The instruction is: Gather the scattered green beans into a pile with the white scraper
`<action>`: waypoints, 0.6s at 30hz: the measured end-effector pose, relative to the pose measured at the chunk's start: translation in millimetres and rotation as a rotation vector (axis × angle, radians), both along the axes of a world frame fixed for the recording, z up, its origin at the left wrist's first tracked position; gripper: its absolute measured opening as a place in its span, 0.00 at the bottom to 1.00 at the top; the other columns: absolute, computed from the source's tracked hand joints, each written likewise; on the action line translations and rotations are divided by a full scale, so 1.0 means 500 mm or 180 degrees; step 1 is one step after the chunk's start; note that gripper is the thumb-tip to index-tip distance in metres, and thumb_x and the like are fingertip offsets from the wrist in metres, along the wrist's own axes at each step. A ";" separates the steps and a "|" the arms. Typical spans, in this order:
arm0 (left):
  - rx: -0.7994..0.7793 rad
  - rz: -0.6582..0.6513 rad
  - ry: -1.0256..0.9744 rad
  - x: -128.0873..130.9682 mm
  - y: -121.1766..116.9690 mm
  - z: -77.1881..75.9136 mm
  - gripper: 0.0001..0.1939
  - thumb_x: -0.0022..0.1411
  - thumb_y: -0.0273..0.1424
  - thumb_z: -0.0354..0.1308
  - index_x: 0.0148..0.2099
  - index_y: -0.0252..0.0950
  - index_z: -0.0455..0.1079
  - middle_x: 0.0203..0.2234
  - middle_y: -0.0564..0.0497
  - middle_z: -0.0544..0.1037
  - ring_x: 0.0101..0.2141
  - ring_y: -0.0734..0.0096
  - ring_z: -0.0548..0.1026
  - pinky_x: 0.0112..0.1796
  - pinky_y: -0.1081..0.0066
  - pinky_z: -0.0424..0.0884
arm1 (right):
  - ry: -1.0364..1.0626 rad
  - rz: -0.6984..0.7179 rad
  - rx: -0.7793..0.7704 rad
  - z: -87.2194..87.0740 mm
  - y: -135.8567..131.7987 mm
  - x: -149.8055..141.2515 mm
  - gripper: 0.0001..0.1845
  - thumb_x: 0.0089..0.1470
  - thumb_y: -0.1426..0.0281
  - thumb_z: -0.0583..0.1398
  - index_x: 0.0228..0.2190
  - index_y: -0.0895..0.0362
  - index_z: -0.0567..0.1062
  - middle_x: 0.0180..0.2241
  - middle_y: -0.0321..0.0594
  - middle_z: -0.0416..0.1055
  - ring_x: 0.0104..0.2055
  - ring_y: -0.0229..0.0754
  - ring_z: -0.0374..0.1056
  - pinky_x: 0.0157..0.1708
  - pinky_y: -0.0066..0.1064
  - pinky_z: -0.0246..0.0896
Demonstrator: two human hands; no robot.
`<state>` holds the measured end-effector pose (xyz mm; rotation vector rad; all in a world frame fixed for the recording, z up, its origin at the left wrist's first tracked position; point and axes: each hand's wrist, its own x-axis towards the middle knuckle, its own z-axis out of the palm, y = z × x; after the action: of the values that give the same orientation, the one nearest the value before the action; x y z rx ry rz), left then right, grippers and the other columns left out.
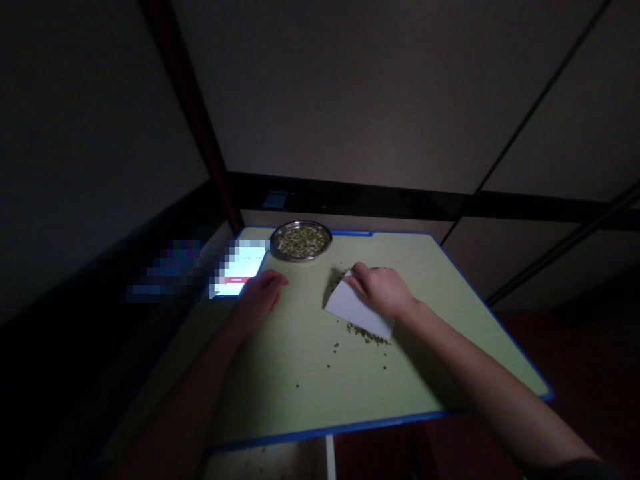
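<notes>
My right hand (pixel 383 288) is closed on the upper edge of a white piece of paper or card (pixel 360 308), tilted over the tabletop. Small dark green beans (pixel 367 335), like mung beans, lie in a loose line along the card's lower edge. More of them show beyond its upper left edge; what lies beneath the card is hidden. To the left, my left hand (pixel 263 291) hovers over the table with its fingers curled in and nothing visible in them. A round metal dish (pixel 326 248) at the back holds many green beans spread over its bottom.
The light green table (pixel 310 413) has a blue rim. A lit screen (pixel 245 267), partly blurred out, lies at the left edge near my left hand. A few stray beans are scattered toward the front. Panelled walls stand behind and at the left.
</notes>
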<state>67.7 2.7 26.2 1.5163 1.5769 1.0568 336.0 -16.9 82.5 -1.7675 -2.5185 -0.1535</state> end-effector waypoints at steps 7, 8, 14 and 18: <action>-0.0034 -0.0057 0.0069 -0.001 0.000 0.004 0.12 0.54 0.39 0.52 0.31 0.36 0.69 0.12 0.59 0.63 0.15 0.75 0.61 0.19 0.73 0.56 | 0.0023 -0.0155 0.0084 0.011 0.003 0.019 0.26 0.66 0.53 0.41 0.44 0.55 0.70 0.33 0.47 0.77 0.30 0.44 0.71 0.28 0.32 0.50; -0.0032 -0.0062 0.0088 -0.001 0.000 0.004 0.11 0.53 0.39 0.52 0.31 0.36 0.69 0.11 0.59 0.63 0.15 0.75 0.61 0.19 0.73 0.57 | 0.0012 -0.0126 0.0089 0.007 0.004 0.019 0.25 0.66 0.53 0.42 0.43 0.55 0.71 0.33 0.47 0.78 0.30 0.44 0.70 0.28 0.32 0.49; 0.0037 -0.0056 0.0020 -0.002 0.002 -0.002 0.11 0.54 0.39 0.52 0.30 0.36 0.69 0.12 0.60 0.63 0.14 0.75 0.61 0.18 0.73 0.56 | -0.0009 0.0260 0.0199 -0.021 -0.011 -0.014 0.25 0.66 0.53 0.43 0.40 0.55 0.71 0.31 0.44 0.78 0.27 0.42 0.70 0.25 0.32 0.44; -0.0002 -0.0059 0.0014 -0.004 0.005 -0.006 0.11 0.54 0.39 0.52 0.31 0.36 0.69 0.12 0.59 0.63 0.14 0.75 0.61 0.18 0.73 0.56 | 0.0050 0.0556 0.0232 -0.020 -0.037 -0.037 0.25 0.66 0.53 0.42 0.39 0.55 0.71 0.29 0.42 0.77 0.26 0.41 0.69 0.25 0.32 0.43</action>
<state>65.9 5.0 23.3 1.5311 1.5631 1.0432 317.6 -35.3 72.5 -1.5083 -2.6044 -0.2183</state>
